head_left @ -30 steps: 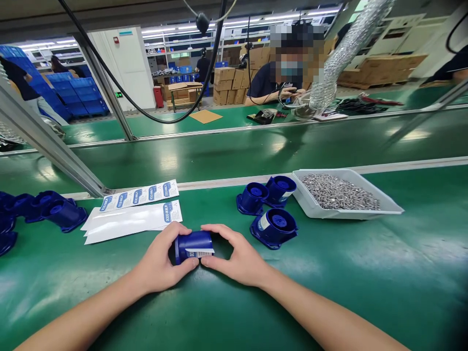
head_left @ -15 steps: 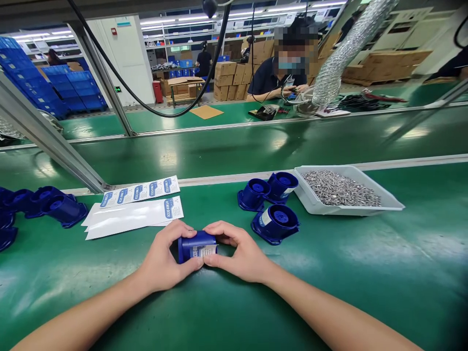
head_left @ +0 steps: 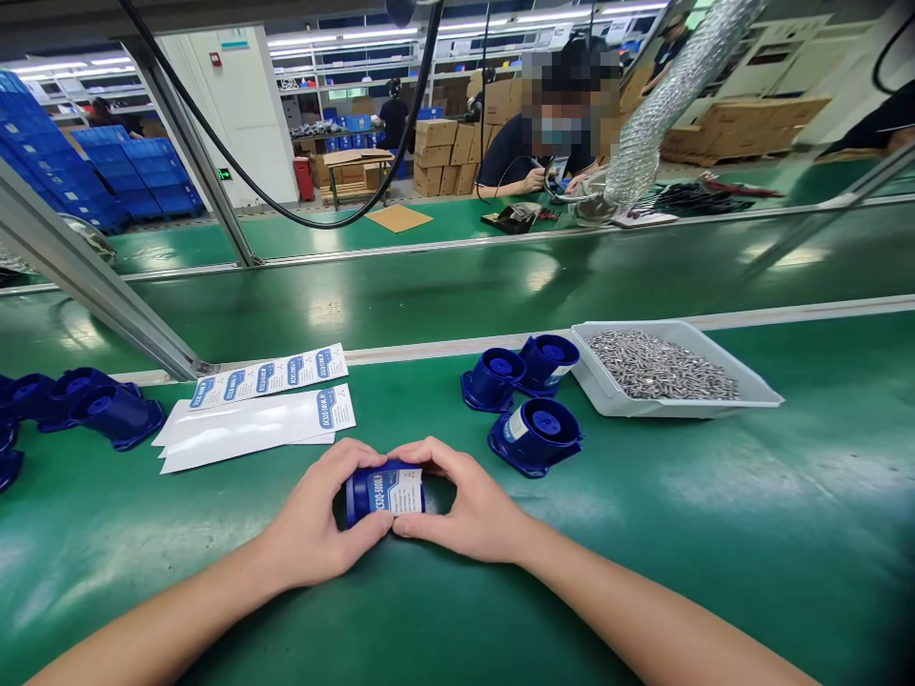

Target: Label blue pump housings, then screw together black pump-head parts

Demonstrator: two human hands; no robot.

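A blue plastic housing (head_left: 363,497) lies on its side on the green table, gripped between both my hands. On its curved face is a white and blue label (head_left: 400,492), turned toward me. My left hand (head_left: 325,519) wraps the flanged left end, thumb low and fingers over the top. My right hand (head_left: 464,500) holds the other end, its thumb by the label's lower edge. Left of my hands lie label sheets (head_left: 250,433), one nearly bare with a single label remaining. To the right stands a labelled blue housing (head_left: 539,438).
Two more blue housings (head_left: 492,376) stand behind it, beside a white tray (head_left: 679,410) of small metal screws or pins. Unlabelled-looking blue housings (head_left: 118,414) cluster at the far left. A metal post (head_left: 107,272) slants up at left. A co-worker (head_left: 500,157) sits across the line.
The housing has rolled in my hands, so more of its label now faces up toward me. Both hands keep their hold. The view has shifted slightly.
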